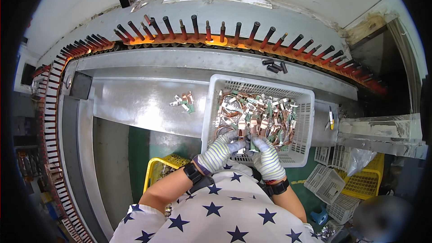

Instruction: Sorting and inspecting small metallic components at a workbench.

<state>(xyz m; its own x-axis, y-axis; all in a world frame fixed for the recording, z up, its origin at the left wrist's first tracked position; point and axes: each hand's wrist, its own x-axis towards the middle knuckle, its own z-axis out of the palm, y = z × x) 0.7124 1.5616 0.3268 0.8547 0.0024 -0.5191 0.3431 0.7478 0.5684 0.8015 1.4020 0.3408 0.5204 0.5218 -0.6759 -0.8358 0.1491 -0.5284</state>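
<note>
A white plastic basket (209, 121) stands in front of me, filled with a jumble of small parts (274, 108) with white, brown and green ends and coppery wire-like pieces. Both my hands wear striped knit gloves and meet at the basket's near side. My left hand (219, 153) pinches a small brown-and-white part (241, 131) between thumb and fingers. Right beside it, my right hand (268, 157) grips a similar part with a brown body and a green end (254, 139). The two held parts are side by side; the fingertips partly cover their lower ends.
Beyond the basket curves a conveyor chain (216, 40) with upright red-and-black pegs. Several black sleeves (273, 66) lie on its near ledge. A few loose parts (183, 102) rest on the metal bench. A yellow-handled cutter (331, 119) lies right; a yellow crate (150, 171) stands below left.
</note>
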